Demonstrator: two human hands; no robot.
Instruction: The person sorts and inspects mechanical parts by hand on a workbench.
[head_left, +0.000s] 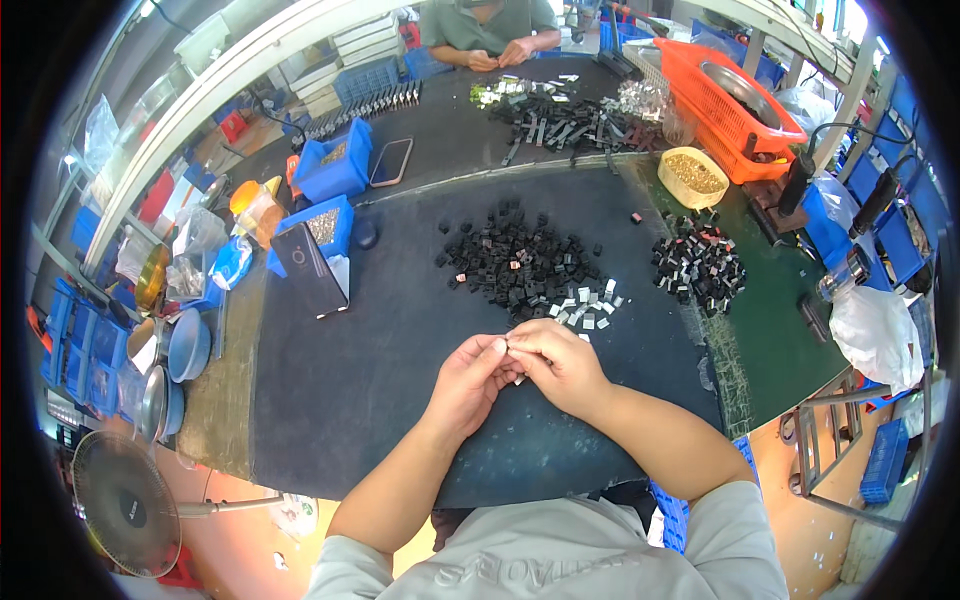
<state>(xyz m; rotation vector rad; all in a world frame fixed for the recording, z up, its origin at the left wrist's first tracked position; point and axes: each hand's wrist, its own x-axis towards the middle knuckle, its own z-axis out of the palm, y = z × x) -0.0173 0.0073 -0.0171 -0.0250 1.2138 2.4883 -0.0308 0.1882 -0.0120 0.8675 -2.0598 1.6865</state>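
Observation:
My left hand and my right hand meet over the near middle of the dark work mat. Thumbs and fingertips of both are pinched together around something too small and too covered to name. Just beyond them lies a heap of small black pieces, with several small white pieces at its near right edge. A second pile of mixed black and white pieces sits farther right, beside the green part of the table.
A yellow tub of small brass-coloured parts and an orange basket stand at the far right. Blue bins and a propped-up dark phone are on the left. Across the table sits another person near dark strips.

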